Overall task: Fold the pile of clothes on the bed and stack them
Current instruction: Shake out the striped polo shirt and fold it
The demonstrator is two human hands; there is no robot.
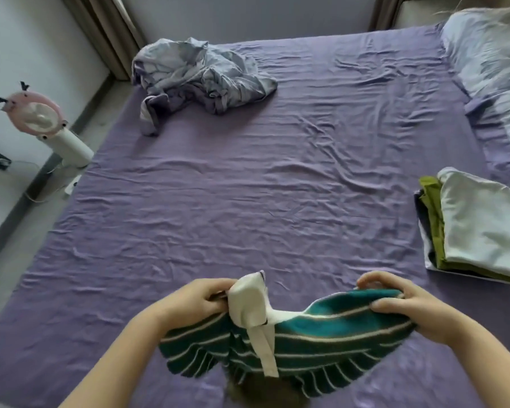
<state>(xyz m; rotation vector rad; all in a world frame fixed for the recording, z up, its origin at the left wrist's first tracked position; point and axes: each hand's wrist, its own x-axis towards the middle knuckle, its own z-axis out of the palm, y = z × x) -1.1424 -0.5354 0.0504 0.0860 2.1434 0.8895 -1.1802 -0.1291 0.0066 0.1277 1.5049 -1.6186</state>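
Observation:
A teal shirt with thin white stripes and a white collar [306, 340] hangs between my hands over the near edge of the purple bed [248, 187]. My left hand [195, 301] pinches its top edge beside the collar. My right hand [401, 304] grips the other shoulder, fingers curled over the fabric. The shirt's lower part droops in folds toward me. At the right edge of the bed lies a stack of folded clothes [480, 228], white on top, olive green beneath, something dark at the bottom.
A crumpled grey-lilac sheet or cover [200, 75] lies at the far left of the bed. A pillow and bedding [492, 54] fill the far right corner. On the floor to the left stands a pink and white fan [47, 125] with a cable.

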